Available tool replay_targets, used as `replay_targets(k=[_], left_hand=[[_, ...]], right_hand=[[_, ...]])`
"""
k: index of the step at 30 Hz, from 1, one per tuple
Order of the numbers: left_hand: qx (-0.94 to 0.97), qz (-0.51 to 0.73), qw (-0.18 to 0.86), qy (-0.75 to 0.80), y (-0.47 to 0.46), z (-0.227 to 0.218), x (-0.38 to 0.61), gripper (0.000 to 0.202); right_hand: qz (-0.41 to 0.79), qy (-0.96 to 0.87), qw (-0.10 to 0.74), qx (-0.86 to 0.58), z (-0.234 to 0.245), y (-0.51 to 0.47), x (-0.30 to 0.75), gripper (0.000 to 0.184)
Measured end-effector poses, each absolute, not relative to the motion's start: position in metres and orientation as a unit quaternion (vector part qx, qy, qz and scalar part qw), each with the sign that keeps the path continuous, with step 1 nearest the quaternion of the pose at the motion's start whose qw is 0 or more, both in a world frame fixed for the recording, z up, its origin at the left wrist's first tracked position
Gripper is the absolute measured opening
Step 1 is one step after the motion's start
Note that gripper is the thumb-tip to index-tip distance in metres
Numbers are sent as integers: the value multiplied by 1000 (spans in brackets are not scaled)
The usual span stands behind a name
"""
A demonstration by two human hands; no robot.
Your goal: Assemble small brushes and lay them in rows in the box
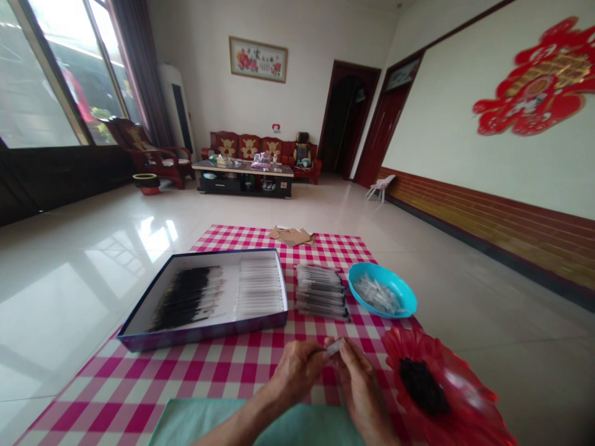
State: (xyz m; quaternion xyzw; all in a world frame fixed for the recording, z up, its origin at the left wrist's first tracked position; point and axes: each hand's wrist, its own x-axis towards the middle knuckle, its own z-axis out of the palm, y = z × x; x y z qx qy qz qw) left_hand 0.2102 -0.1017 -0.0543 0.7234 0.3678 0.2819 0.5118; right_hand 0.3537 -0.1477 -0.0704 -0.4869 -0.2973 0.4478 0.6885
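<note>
My left hand [297, 370] and my right hand [360, 383] meet low over the red-and-white checked cloth [232, 365]. Both are closed in a pinch on one small clear tube-like piece [335, 347] held between them. Just ahead lies a stack of clear pen-like pieces with dark tips [321, 292]. A blue bowl [404, 296] of small clear parts sits ahead to the right. At my right is a red flower-shaped dish [469, 396] with a heap of small black parts [422, 385].
A shallow dark-rimmed box [195, 334] to the left holds rows of black and clear pen parts. Brown card pieces [292, 235] lie at the cloth's far edge. A teal mat [195, 421] lies under my forearms. Beyond are shiny floor tiles, a coffee table and a red sofa.
</note>
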Motion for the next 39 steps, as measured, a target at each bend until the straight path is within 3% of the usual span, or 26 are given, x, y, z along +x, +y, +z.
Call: replay_targets(k=[3, 6, 12, 18, 22, 26, 29, 34, 39], left_hand=[[559, 180, 731, 346, -95, -55, 205, 38], [474, 185, 795, 329, -90, -59, 205, 40], [546, 264, 739, 293, -91, -70, 213, 44], [583, 289, 712, 265, -92, -74, 213, 41], [573, 303, 713, 268, -92, -77, 215, 43], [568, 303, 717, 267, -92, -80, 214, 42], [573, 303, 713, 266, -91, -83, 213, 42], [571, 310, 711, 269, -90, -86, 214, 41], [565, 306, 716, 272, -90, -85, 214, 44]], right_hand=[[467, -277, 724, -426, -53, -148, 368, 22], [474, -279, 743, -381, -40, -149, 372, 18], [501, -334, 677, -423, -42, -156, 343, 21], [452, -422, 622, -481, -37, -160, 341, 22], [406, -434, 605, -530, -27, -159, 352, 34], [291, -500, 545, -607, -17, -137, 393, 30], [102, -566, 404, -712, -10, -104, 442, 24], [21, -540, 337, -771, -3, -55, 507, 16], [-27, -531, 311, -788, -4, -42, 522, 22]])
